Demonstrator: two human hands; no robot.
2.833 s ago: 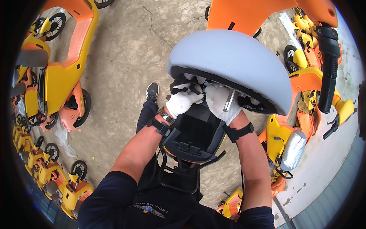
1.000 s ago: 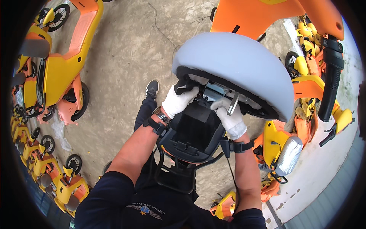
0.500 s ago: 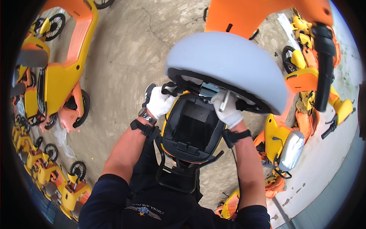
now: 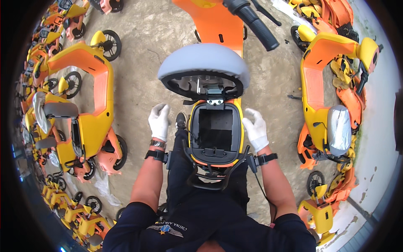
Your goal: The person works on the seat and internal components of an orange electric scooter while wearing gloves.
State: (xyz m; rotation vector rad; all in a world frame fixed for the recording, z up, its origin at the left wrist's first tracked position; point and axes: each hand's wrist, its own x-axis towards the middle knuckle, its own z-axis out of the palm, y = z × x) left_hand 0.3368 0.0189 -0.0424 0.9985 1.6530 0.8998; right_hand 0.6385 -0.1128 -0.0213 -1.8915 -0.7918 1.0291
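- Scooter: orange and yellow, right in the middle, with its back end between both hands and its front up at the top.
- Left scooter: yellow and orange too, parked well apart from the middle one.
- Right scooter: same colors, well apart on the other side.
- Seat: gray and round on top, tipped up at the far side of the bin, showing its dark underside.
- Bin: black inside, with a yellow edge, down low between both hands.
- Cover: silver and shiny, on top of the right scooter.
- Rack: black bent bars, at the near end of the bin, close to the legs.
- Left hand: in a white glove, left of the bin, with fingers loose and curled, clamped on nothing.
- Right hand: in a white glove, right of the bin, with thumb and fingers apart, also clamped on nothing.
- Wrist straps: black, one around each arm.
- Bracket: shiny metal, between seat and bin.
- Watch: metal band, on the left wrist, just below the glove.
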